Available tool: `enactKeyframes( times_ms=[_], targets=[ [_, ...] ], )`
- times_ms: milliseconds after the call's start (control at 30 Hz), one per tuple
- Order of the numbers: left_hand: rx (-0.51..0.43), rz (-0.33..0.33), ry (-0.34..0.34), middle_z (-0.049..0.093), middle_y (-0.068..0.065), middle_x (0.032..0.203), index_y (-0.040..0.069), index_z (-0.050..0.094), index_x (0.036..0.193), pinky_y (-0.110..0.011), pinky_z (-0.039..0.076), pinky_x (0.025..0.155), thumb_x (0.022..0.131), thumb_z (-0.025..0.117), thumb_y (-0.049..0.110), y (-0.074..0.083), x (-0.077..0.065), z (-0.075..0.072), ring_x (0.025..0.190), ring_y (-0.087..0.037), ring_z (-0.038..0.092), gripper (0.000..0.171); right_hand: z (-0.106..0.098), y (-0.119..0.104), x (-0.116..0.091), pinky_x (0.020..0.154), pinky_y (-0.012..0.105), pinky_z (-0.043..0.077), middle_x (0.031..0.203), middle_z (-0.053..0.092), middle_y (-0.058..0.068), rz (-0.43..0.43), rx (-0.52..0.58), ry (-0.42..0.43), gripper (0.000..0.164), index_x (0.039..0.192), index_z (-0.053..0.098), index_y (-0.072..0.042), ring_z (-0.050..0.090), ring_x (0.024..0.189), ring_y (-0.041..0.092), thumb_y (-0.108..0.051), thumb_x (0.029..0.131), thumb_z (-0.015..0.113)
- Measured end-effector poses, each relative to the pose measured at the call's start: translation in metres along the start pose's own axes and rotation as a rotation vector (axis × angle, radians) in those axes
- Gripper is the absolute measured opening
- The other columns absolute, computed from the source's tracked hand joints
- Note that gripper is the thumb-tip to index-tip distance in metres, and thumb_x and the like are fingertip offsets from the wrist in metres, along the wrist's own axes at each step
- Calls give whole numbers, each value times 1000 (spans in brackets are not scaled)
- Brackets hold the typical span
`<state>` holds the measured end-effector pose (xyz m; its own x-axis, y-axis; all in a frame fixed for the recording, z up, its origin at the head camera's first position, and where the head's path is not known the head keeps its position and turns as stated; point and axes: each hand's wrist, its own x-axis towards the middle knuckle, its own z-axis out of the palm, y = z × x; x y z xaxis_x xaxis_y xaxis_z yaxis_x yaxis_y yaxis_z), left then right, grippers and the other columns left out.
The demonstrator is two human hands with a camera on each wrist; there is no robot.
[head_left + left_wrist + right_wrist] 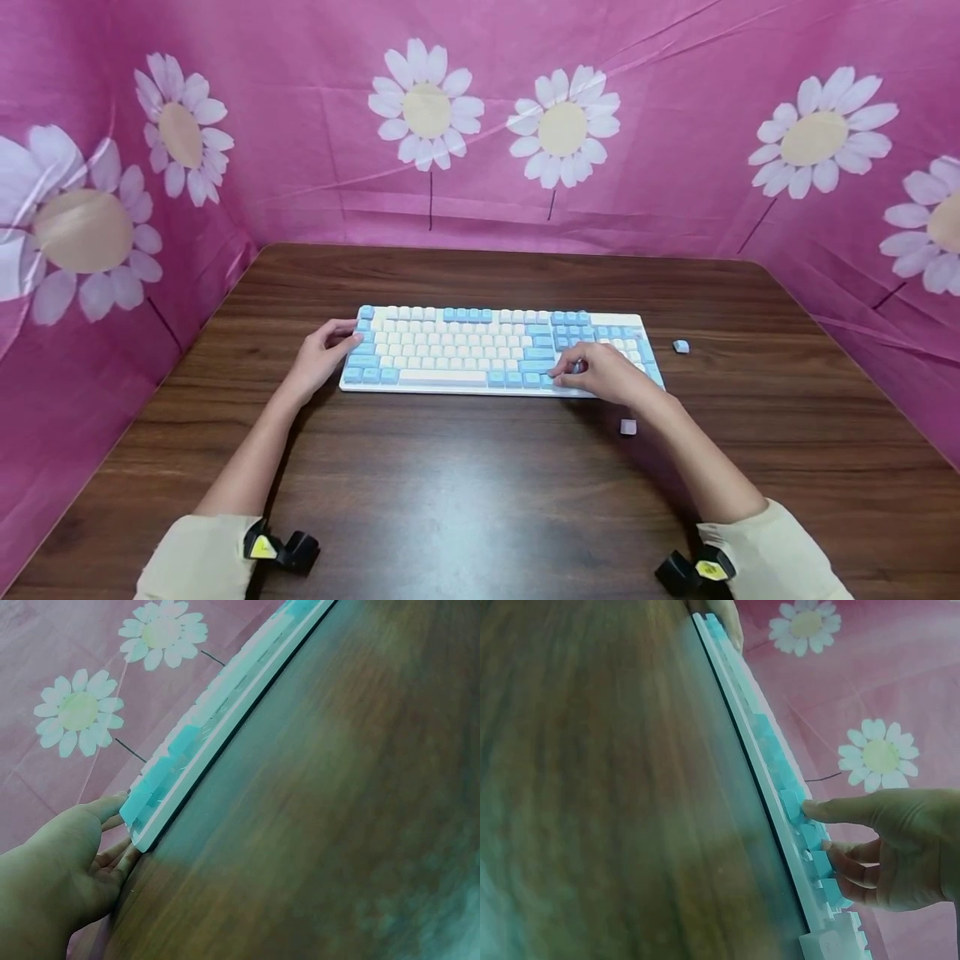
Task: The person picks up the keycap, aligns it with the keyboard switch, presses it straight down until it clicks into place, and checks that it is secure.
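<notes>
A blue and white keyboard (450,352) lies flat on the brown table. At its left end my left hand (321,358) grips the edge, the thumb beside the blue keys and the other fingers lower down against the side. My right hand (603,372) is over the lower right keys, between the main block and the number pad. In the right wrist view its thumb and bent forefinger stand at either side of a blue keycap (810,838). The hand covers several keys around it in the head view.
Right of the keyboard lies a loose blue and white keycap (681,347). A pale loose keycap (628,427) sits in front, near the right forearm. The wooden table (450,483) reaches back to a pink cloth (315,208) with printed daisies, which also hangs at both sides.
</notes>
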<state>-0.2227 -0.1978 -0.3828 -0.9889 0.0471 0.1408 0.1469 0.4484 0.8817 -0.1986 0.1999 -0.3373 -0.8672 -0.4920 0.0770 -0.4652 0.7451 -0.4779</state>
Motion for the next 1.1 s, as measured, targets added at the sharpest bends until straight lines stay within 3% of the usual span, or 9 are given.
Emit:
enactKeyframes(
  times_ms=[400, 1100],
  targets=[
    [8, 3, -1, 46, -14, 109, 5, 46, 112, -40, 30, 81, 80, 51, 36, 1, 0, -1, 97, -25, 40, 45, -13, -5, -5, 55, 27, 38, 87, 57, -7, 29, 20, -72, 11, 84, 65, -21, 46, 67, 12, -24, 74, 60],
    [0, 11, 22, 47, -13, 107, 5, 47, 111, -37, 32, 77, 79, 52, 34, 0, 0, 1, 94, -23, 41, 43, -30, -2, -8, 54, 26, 38, 75, 54, -9, 1, -29, -34, 19, 89, 63, -14, 48, 66, 11, -26, 75, 60]
  ],
)
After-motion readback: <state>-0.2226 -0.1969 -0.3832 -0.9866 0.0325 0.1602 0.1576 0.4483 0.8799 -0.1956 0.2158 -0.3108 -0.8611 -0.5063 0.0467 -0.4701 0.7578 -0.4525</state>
